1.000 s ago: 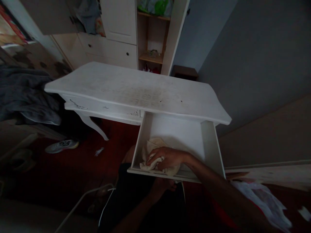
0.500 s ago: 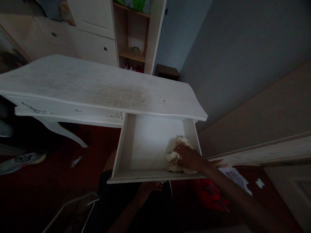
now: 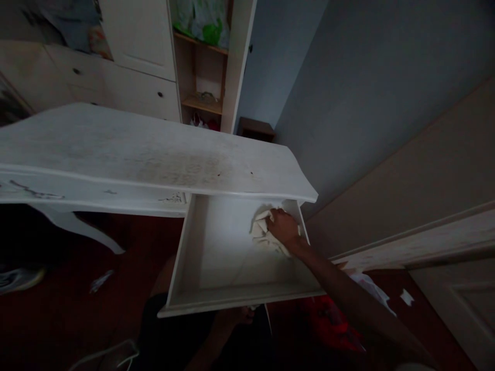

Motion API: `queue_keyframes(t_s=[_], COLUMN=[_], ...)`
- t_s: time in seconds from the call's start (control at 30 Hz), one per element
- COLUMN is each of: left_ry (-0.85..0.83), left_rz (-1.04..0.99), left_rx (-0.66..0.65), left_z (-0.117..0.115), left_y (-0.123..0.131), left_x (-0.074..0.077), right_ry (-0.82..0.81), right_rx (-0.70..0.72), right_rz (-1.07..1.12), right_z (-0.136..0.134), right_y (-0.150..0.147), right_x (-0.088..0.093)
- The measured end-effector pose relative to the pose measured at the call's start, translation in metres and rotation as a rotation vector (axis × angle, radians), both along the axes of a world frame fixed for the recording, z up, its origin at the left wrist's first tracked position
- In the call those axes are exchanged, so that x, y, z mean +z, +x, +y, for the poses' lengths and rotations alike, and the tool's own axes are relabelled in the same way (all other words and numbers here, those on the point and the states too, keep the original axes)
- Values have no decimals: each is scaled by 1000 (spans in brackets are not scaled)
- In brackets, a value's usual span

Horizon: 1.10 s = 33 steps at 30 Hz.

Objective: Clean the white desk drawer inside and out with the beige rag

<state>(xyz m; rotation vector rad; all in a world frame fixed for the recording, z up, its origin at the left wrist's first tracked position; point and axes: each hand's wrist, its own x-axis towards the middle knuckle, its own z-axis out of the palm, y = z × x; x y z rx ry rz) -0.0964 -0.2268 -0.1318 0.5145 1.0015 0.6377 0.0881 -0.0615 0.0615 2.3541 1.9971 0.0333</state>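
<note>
An open white drawer point(image 3: 224, 257) juts out from the right part of a white table point(image 3: 154, 149) whose top has dark stains. Inside it, my right hand point(image 3: 284, 225) is closed on a cream cloth point(image 3: 263, 231), pressed against the drawer bottom near its back right. My left hand point(image 3: 242, 315) is below the drawer's front edge, with its fingers curled. A small pale bit shows at those fingers, too dark and partly hidden to make out.
Behind the table stand a white cabinet point(image 3: 135, 82) and open shelves with bags point(image 3: 209, 26). A grey wall point(image 3: 367, 93) rises at the right. On the red floor lie a red bag point(image 3: 328, 319), a shoe point(image 3: 19, 280) and paper scraps point(image 3: 101, 281).
My right hand and the cloth have moved away from the drawer's front toward its back. The whole view has shifted, with the table and drawer now lower and further left.
</note>
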Motion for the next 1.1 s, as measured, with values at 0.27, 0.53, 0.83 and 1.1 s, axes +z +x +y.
queue_keyframes(t_s=[0.27,0.53,0.83,1.1], left_ry=[-42,54,55,17], left_rz=[16,-98,-123,-168], left_rx=[0,40,36,19], left_z=[2,-5,-6,-5], left_y=[4,-6,-12,-14], left_x=[2,18,42,37], right_ry=[62,107,129,171], right_rx=[-3,-12,2,55], right_rz=[200,255,244,191], right_z=[41,46,56,56], right_y=[10,5,-45,-114], right_x=[-4,-5,-9,-13])
